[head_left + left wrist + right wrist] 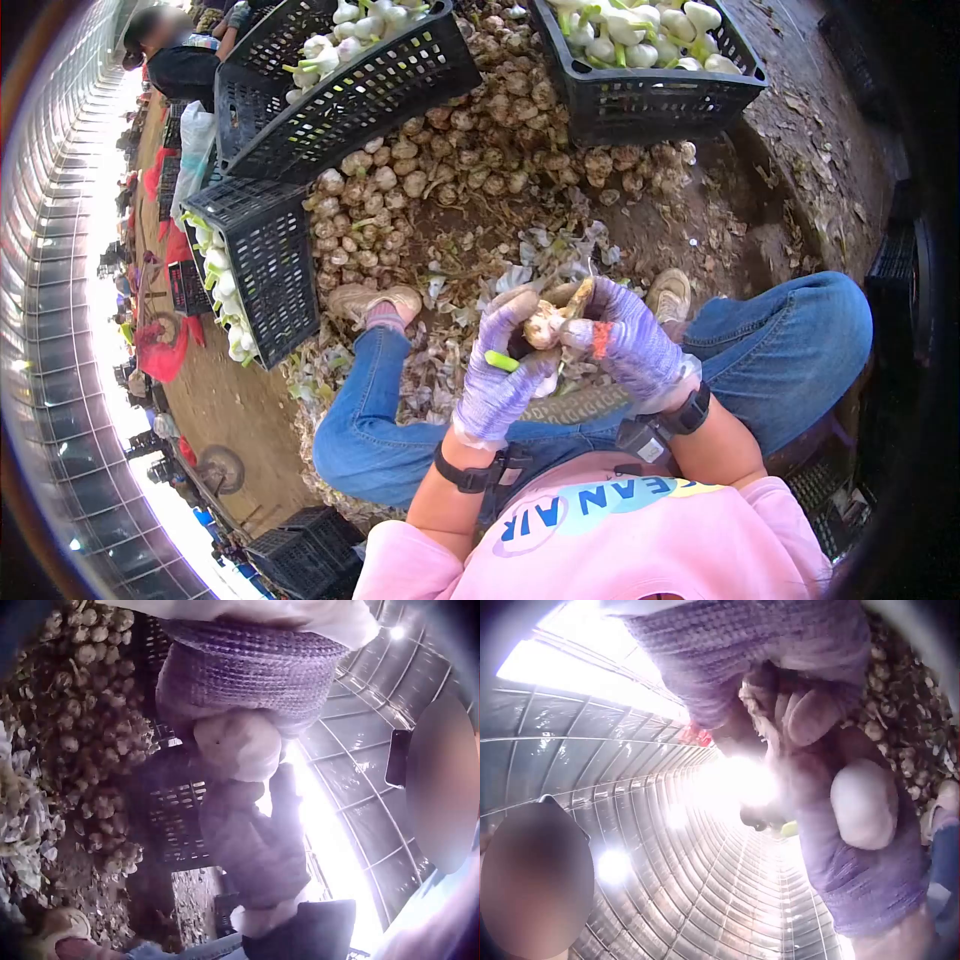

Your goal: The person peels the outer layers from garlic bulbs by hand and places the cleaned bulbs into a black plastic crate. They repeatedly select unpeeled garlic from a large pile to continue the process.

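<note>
Both hands wear purple knitted gloves and meet over the lap in the head view. My left hand (497,370) grips a brownish, dirt-skinned garlic bulb (543,325). A white peeled garlic bulb (864,804) also sits in that hand's palm, and a green cut stem (502,361) sticks out beside the thumb. My right hand (635,345), with an orange-red band (601,340) round one digit, curls over the brownish bulb's other side and pinches its dry stalk (580,297). The fingers partly hide the bulb. In the left wrist view the white bulb (238,744) shows under the glove.
Unpeeled garlic bulbs (400,160) lie heaped ahead, with loose peelings (440,350) between the feet. Black crates of white garlic stand at the left (265,265), at the front (350,110) and at the right (660,105). Another person (180,65) is at the far left.
</note>
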Available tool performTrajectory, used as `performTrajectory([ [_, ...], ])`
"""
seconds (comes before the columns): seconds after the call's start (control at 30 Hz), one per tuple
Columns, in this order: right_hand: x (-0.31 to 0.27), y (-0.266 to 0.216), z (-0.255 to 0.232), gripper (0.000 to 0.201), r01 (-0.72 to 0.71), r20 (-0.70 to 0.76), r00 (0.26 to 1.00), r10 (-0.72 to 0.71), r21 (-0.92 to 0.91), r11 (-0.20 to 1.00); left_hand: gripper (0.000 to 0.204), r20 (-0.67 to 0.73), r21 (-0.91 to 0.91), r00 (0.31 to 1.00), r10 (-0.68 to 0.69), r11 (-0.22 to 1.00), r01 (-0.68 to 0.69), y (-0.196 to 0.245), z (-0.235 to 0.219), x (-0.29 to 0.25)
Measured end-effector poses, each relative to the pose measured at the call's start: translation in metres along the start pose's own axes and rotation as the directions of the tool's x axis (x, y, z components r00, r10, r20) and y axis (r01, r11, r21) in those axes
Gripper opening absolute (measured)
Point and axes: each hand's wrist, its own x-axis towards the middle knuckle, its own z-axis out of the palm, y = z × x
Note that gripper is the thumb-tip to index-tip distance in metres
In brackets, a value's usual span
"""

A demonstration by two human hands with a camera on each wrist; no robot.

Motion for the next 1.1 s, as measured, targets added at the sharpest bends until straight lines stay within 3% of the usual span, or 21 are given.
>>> performTrajectory([
  [0.03, 0.000, -0.001, -0.002, 0.030, -0.002, -0.004, 1.000, 0.002, 0.003, 1.000, 0.060, 0.041, 0.162, 0.994, 0.102, 0.981, -0.107, -0.004, -0.002, 0.001],
  [0.1, -0.001, -0.004, -0.006, 0.027, -0.104, -0.023, 0.994, 0.103, -0.035, 0.994, 0.061, 0.021, 0.151, 0.997, 0.077, 0.985, -0.079, -0.002, 0.001, 0.000],
  [0.2, -0.001, 0.000, -0.007, 0.027, -0.064, 0.002, 0.998, 0.064, 0.010, 0.998, 0.062, 0.022, -0.262, 0.955, -0.297, 0.920, 0.292, 0.015, 0.007, 0.002],
  [0.23, -0.002, 0.003, -0.008, 0.027, -0.066, 0.001, 0.998, 0.066, 0.011, 0.998, 0.062, 0.020, -0.263, 0.954, -0.298, 0.919, 0.293, 0.014, 0.005, 0.005],
  [0.3, 0.000, 0.008, -0.011, 0.031, -0.067, -0.062, 0.997, 0.049, -0.330, 0.942, 0.062, 0.069, -0.371, 0.924, -0.375, 0.850, 0.373, 0.007, -0.002, 0.008],
  [0.37, 0.003, 0.014, -0.012, 0.027, -0.078, -0.112, 0.992, 0.049, -0.268, 0.960, 0.064, 0.085, -0.458, 0.924, -0.372, 0.809, 0.368, -0.003, -0.006, 0.006],
  [0.43, 0.005, 0.018, -0.012, 0.024, -0.079, -0.169, 0.985, 0.045, -0.204, 0.976, 0.064, 0.004, -0.084, 0.981, -0.196, 0.977, 0.195, 0.007, 0.001, 0.008],
  [0.47, 0.006, 0.019, -0.012, 0.024, -0.044, -0.180, 0.984, 0.004, -0.221, 0.974, 0.068, -0.032, 0.021, 0.990, -0.136, 0.990, 0.137, 0.010, 0.009, 0.005],
  [0.53, 0.006, 0.021, -0.011, 0.023, -0.014, -0.185, 0.982, -0.032, -0.239, 0.971, 0.067, -0.055, 0.064, 0.987, -0.153, 0.986, 0.157, 0.010, 0.011, 0.004],
  [0.6, 0.005, 0.019, -0.018, 0.023, 0.072, -0.102, 0.986, -0.131, -0.448, 0.891, 0.060, -0.063, 0.054, 0.978, -0.199, 0.978, 0.203, 0.014, 0.011, 0.007],
  [0.63, 0.006, 0.015, -0.021, 0.023, 0.070, -0.103, 0.986, -0.130, -0.448, 0.891, 0.060, -0.063, 0.053, 0.978, -0.201, 0.977, 0.205, 0.015, 0.005, 0.009],
  [0.7, 0.009, 0.003, -0.027, 0.020, 0.345, 0.251, 0.938, -0.238, -0.715, 0.608, 0.045, 0.118, -0.290, 0.872, -0.475, 0.823, 0.488, 0.013, -0.011, 0.011],
  [0.77, 0.010, 0.016, -0.032, 0.023, 0.300, 0.242, 0.953, -0.182, -0.680, 0.668, 0.043, 0.139, -0.240, 0.874, -0.465, 0.840, 0.486, 0.009, -0.016, 0.015],
  [0.83, 0.016, 0.030, -0.031, 0.025, 0.102, 0.018, 0.995, -0.102, -0.342, 0.934, 0.045, 0.049, -0.063, 0.907, -0.418, 0.905, 0.420, 0.004, -0.014, 0.020],
  [0.87, 0.014, 0.024, -0.033, 0.023, 0.069, 0.012, 0.997, -0.070, -0.395, 0.916, 0.054, -0.028, 0.191, 0.978, -0.205, 0.959, 0.207, -0.008, -0.014, 0.022],
  [0.9, 0.014, 0.025, -0.031, 0.023, 0.070, 0.010, 0.997, -0.072, -0.394, 0.916, 0.054, -0.026, 0.192, 0.978, -0.206, 0.959, 0.207, -0.005, -0.010, 0.022],
  [0.97, 0.013, 0.031, -0.031, 0.020, 0.234, 0.056, 0.969, -0.241, -0.524, 0.819, 0.055, -0.038, 0.285, 0.993, -0.111, 0.951, 0.117, 0.005, 0.000, 0.019],
  [1.0, 0.015, 0.033, -0.028, 0.022, 0.096, 0.019, 0.995, -0.095, -0.332, 0.939, 0.061, -0.026, 0.120, 0.965, -0.262, 0.957, 0.263, 0.007, -0.002, 0.016],
  [1.03, 0.013, 0.031, -0.027, 0.022, 0.095, 0.021, 0.995, -0.093, -0.329, 0.939, 0.061, -0.028, 0.122, 0.965, -0.262, 0.957, 0.264, 0.010, -0.002, 0.015],
  [1.07, 0.010, 0.027, -0.024, 0.025, 0.043, 0.087, 0.995, -0.053, 0.106, 0.993, 0.062, -0.009, -0.070, 0.961, -0.276, 0.959, 0.275, 0.015, 0.000, 0.015],
  [1.1, 0.007, 0.021, -0.021, 0.028, -0.049, 0.164, 0.986, -0.041, 0.513, 0.857, 0.064, 0.013, -0.261, 0.959, -0.285, 0.924, 0.278, 0.020, 0.004, 0.014],
])
